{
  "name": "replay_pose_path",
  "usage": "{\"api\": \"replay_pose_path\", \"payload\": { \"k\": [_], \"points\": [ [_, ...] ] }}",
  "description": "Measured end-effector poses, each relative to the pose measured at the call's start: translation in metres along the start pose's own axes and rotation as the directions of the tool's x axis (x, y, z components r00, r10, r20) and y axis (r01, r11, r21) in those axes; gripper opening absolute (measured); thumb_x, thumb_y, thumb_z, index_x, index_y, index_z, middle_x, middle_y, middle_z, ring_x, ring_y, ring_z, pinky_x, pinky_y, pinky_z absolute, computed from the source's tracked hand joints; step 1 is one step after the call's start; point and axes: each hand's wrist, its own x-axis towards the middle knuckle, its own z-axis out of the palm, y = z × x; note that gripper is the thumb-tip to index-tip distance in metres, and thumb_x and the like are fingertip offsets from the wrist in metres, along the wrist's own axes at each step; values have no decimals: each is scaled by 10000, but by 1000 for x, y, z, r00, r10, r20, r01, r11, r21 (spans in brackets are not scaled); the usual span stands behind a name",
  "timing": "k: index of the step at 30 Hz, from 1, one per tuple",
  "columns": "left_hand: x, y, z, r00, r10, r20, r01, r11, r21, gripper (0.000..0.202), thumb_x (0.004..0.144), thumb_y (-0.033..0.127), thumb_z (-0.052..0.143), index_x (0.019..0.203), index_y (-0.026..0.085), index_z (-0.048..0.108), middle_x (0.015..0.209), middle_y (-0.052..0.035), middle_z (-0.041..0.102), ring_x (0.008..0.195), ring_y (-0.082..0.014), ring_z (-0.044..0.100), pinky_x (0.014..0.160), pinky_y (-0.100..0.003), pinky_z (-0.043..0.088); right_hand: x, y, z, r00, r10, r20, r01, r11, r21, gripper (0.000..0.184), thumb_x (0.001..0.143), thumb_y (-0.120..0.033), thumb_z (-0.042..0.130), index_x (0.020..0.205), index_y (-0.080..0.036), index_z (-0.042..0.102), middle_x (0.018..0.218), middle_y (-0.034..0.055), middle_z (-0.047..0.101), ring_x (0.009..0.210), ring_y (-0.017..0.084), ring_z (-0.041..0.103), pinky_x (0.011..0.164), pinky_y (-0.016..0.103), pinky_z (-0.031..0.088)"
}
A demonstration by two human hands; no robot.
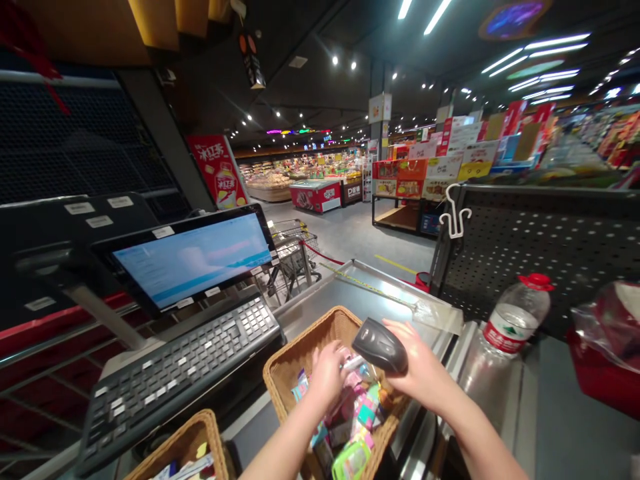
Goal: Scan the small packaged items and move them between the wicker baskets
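My right hand (pixel 417 363) is wrapped round a dark grey handheld barcode scanner (pixel 379 345), its head pointing left over a wicker basket (pixel 281 363). Just below the scanner, my left hand (pixel 330 375) is closed on a small clear-wrapped item (pixel 354 363) with a white part; its exact kind I cannot make out. Inside the basket lie many small colourful packages, among them a bright green packet (pixel 351 459) at the near end. My left forearm hides part of the contents.
On the left stand a monitor (pixel 195 257) and a black keyboard (pixel 183 380). A second wicker basket (pixel 213 427) sits at the near left. To the right are a large water bottle (pixel 515 317), a red container (pixel 603 373) and a perforated panel (pixel 540 233). A metal counter (pixel 370 293) extends ahead.
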Motion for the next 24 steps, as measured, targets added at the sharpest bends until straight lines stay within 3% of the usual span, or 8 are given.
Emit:
{"api": "replay_pose_path", "payload": {
  "k": [4, 6, 10, 12, 19, 24],
  "points": [
    [-27, -24, -53, 969, 20, -245, -29, 999, -34, 185, 871, 248, 502, 822, 217, 677, 1453, -76, 521, 1392, -268, 401, 1177, -597, 147, -5, -7, 2, 999, 3, -50, -2, 1000, 21, 565, 687, -177, 624, 1249, -166, 568, 1276, 158, 632, 1326, 343, 476, 1168, 621, 248],
    [-42, -38, -76, 949, -10, -314, -13, 997, -71, 185, 859, 257, 518, 769, 216, 674, 1422, -78, 551, 1377, -288, 423, 1162, -612, 179, -5, -14, 4, 998, -3, -57, 5, 999, 33, 560, 686, -182, 626, 1244, -164, 573, 1270, 158, 634, 1326, 347, 474, 1164, 623, 257],
    [-73, -66, -110, 922, -47, -384, -26, 983, -182, 198, 836, 281, 526, 736, 207, 680, 1385, -92, 581, 1350, -290, 462, 1133, -507, 327, -1, -32, 13, 997, -70, -46, 71, 997, 20, 556, 670, -171, 611, 1226, -168, 588, 1276, 150, 632, 1342, 360, 453, 1164, 647, 224],
    [-88, -79, -122, 901, -62, -429, -28, 979, -200, 206, 827, 304, 533, 724, 206, 682, 1385, -91, 582, 1379, -300, 427, 1138, -485, 330, 2, -45, 17, 994, -105, -26, 105, 995, 4, 577, 649, -159, 604, 1226, -174, 594, 1288, 147, 624, 1341, 370, 452, 1158, 661, 209],
    [-146, -108, -148, 795, -154, -586, 66, 983, -170, 264, 848, 391, 522, 740, 215, 686, 1465, -73, 511, 1475, -333, 244, 1164, -562, 247, 8, -107, 27, 966, -236, 110, 236, 972, 13, 565, 671, -155, 576, 1225, -255, 629, 1299, 89, 614, 1357, 367, 422, 1159, 671, 162],
    [-182, -119, -163, 774, -203, -600, 136, 978, -156, 280, 866, 373, 495, 732, 219, 685, 1473, -64, 505, 1482, -334, 223, 1157, -603, 234, 11, -144, 40, 937, -315, 149, 312, 949, 41, 596, 684, -152, 561, 1269, -255, 609, 1306, 96, 603, 1380, 362, 386, 1165, 673, 122]
  ]
}}
